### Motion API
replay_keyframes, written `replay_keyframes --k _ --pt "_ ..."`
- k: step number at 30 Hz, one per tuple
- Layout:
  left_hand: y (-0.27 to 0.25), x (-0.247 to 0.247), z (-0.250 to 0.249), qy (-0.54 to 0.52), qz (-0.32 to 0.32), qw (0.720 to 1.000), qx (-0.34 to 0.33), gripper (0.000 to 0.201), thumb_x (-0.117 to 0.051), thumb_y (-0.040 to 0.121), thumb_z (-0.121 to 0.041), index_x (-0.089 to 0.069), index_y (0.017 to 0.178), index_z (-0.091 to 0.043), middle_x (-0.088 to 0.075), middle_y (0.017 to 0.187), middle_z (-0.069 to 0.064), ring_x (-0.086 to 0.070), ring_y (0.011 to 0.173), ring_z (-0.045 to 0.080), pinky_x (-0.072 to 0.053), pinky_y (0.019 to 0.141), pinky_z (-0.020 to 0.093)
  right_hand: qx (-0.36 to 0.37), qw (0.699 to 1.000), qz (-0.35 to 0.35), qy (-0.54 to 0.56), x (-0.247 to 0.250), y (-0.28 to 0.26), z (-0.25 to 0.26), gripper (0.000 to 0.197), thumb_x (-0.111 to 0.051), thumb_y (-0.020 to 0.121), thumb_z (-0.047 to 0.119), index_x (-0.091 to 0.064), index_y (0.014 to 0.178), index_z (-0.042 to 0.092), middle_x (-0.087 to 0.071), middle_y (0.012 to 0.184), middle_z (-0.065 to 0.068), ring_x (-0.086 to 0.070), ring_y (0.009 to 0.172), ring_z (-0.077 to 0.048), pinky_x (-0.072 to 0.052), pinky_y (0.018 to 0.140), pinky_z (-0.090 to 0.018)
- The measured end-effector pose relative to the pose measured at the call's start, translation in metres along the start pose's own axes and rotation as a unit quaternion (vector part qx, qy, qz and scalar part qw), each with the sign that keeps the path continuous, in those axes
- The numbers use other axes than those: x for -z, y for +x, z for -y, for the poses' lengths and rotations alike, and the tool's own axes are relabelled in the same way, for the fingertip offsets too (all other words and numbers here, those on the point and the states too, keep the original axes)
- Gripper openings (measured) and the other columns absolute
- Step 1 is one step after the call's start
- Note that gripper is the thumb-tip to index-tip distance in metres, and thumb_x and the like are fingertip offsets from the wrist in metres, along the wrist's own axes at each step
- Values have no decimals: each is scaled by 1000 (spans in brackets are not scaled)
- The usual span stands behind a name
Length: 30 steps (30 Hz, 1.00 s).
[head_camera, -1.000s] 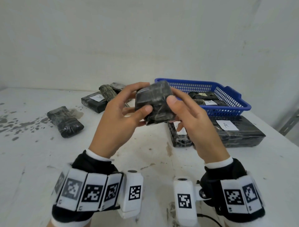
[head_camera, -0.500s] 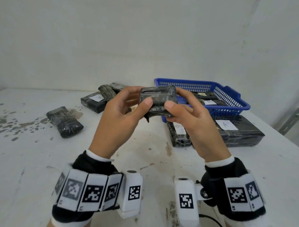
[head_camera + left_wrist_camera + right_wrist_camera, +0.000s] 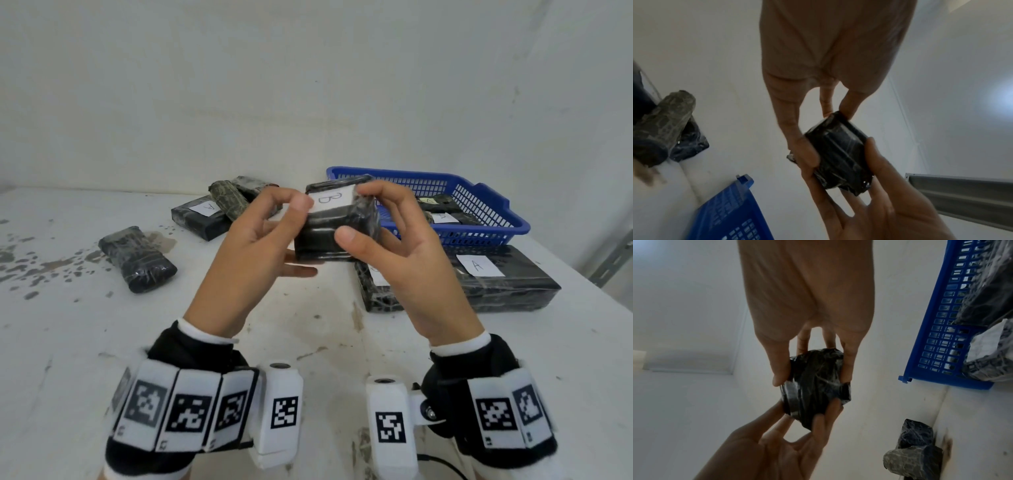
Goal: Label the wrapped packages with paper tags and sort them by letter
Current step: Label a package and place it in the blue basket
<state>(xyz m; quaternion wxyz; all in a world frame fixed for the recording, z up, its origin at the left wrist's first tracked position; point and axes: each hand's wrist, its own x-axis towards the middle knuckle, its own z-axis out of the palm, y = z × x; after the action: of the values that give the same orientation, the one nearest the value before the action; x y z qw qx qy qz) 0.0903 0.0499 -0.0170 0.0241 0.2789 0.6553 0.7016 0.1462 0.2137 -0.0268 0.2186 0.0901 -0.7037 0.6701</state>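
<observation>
Held up above the white table [image 3: 102,342], between both hands: a small black wrapped package [image 3: 337,229], with a white paper tag [image 3: 334,199] marked "B" on its top face. Left hand [image 3: 246,246] gripping the left side, thumb on the edge of the tag, fingers [image 3: 847,107] curled around the far side. Right hand [image 3: 407,250] gripping the right side, thumb pressed on the near face. Behind, a blue basket [image 3: 479,205] with tagged packages inside. Just in front of the basket, a long black package [image 3: 507,287] tagged "A". Far left, an untagged dark package [image 3: 137,258] lying alone.
</observation>
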Motion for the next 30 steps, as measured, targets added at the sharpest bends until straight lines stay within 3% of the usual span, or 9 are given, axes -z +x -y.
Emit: replay_keyframes --k 3,5,7,9,11,14,17,25,30 --pt "2 0 2 -37 -15 999 14 1 -58 95 -15 -58 94 -15 -73 85 3 -70 82 23 -60 72 32 -5 1000 -2 4 -3 1 -1 66 -77 76 28 -51 136 31 -68 123 18 -68 113 -12 -56 91 -28" --pt "4 2 7 -35 -30 999 13 19 -68 84 -20 -58 100 -21 -71 102 10 -69 93 24 -57 84 36 -14 1000 -10 14 -3 3 -3 73 -81 78 40 -46 143 37 -64 134 7 -64 121 -13 -53 99 -35" --pt "4 3 8 -35 -39 998 20 36 -67 74 -29 -56 108 -28 -68 114 10 -69 100 24 -53 95 44 -22 999 -23 11 -2 3 -3 75 -81 81 32 -44 145 38 -66 133 1 -69 112 -11 -53 98 -37" --pt "3 1 8 -33 -35 998 33 50 -69 72 -32 -51 119 -32 -68 117 9 -69 103 22 -49 100 47 -19 999 -26 -1 -1 2 -3 74 -74 87 14 -40 148 36 -63 135 0 -70 103 -1 -57 90 -29" --pt "3 0 7 -35 -33 998 40 57 -73 78 -28 -47 128 -29 -71 113 7 -69 103 22 -48 101 46 -18 1000 -23 -4 0 2 -3 72 -69 90 7 -39 149 35 -60 139 0 -69 102 4 -56 86 -22" --pt "3 -2 6 -41 -31 998 41 53 -69 88 -16 -43 133 -25 -72 111 6 -70 98 21 -49 100 45 -26 999 -28 11 -1 3 -2 67 -68 91 6 -42 146 34 -68 127 -2 -71 102 -4 -56 82 -19" --pt "3 -3 5 -41 -37 998 41 45 -65 89 -18 -48 131 -23 -73 107 7 -71 95 22 -51 97 46 -27 999 -27 32 -2 3 -2 64 -66 91 1 -45 141 35 -75 114 -8 -73 101 -14 -56 81 -20" --pt "3 -3 8 -25 -51 998 24 36 -64 90 -16 -54 124 -23 -72 101 8 -71 82 13 -58 79 35 -25 998 -40 36 -5 4 -2 56 -68 89 12 -49 137 33 -77 107 -9 -74 98 -21 -59 85 -31" --pt "3 -4 8 -16 -54 998 16 40 -68 87 -19 -56 123 -31 -69 100 3 -71 78 10 -60 76 34 -19 998 -42 38 -4 4 -2 46 -65 93 9 -51 134 25 -77 103 -11 -74 90 -22 -59 77 -30"
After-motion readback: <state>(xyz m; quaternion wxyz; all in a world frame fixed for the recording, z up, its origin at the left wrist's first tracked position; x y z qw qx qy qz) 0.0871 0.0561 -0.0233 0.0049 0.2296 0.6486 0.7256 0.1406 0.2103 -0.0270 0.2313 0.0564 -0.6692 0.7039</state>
